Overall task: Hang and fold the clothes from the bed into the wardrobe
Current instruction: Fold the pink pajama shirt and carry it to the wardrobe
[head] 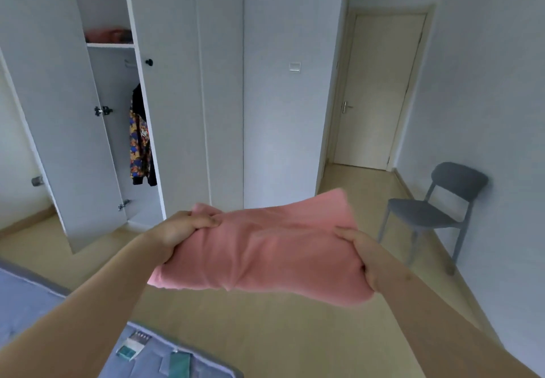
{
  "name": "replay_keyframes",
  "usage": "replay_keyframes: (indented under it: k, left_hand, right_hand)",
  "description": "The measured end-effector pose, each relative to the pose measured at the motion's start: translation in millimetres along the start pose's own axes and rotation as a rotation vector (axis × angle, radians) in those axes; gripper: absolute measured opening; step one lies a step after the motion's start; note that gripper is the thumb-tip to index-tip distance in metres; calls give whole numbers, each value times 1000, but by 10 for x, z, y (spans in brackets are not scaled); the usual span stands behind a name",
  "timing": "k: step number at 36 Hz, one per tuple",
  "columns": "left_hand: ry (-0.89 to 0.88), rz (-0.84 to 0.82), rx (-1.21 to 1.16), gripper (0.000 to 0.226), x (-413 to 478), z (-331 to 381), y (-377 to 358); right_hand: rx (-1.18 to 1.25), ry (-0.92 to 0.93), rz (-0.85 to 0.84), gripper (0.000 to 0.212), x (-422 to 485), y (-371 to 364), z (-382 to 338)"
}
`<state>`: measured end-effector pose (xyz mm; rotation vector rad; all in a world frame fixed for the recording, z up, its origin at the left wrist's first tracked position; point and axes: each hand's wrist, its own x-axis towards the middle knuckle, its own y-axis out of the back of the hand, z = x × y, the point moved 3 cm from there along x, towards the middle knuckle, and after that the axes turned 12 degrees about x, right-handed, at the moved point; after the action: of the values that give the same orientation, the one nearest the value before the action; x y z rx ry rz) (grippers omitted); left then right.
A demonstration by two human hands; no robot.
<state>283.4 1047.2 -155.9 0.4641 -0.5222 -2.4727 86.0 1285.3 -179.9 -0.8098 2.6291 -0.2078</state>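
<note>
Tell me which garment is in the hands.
The pink folded garment, gripped by left hand and right hand; the patterned garment hangs inside the wardrobe.

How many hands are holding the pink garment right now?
2. The left hand grips the left end of the pink garment; the right hand grips its right end. Neither hand is hidden.

Arms outstretched; left hand [182, 230] and right hand [365, 255] clench pink garment [265, 248].
</note>
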Motion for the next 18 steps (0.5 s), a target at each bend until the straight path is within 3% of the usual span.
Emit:
replay_keyframes:
  k: [7,14,18]
  left_hand:
    - [-25,43,34,25,968,426,186]
    - [-46,92,54,47,1892,763,288]
    - [-37,215,-17,41,2440,926,302]
  right_hand:
    - [52,44,-23,5,926,-103,-464]
    - [83,5,-117,16,2025,-107,-892]
    - [62,-13,-220,19,2750,-94,-1228]
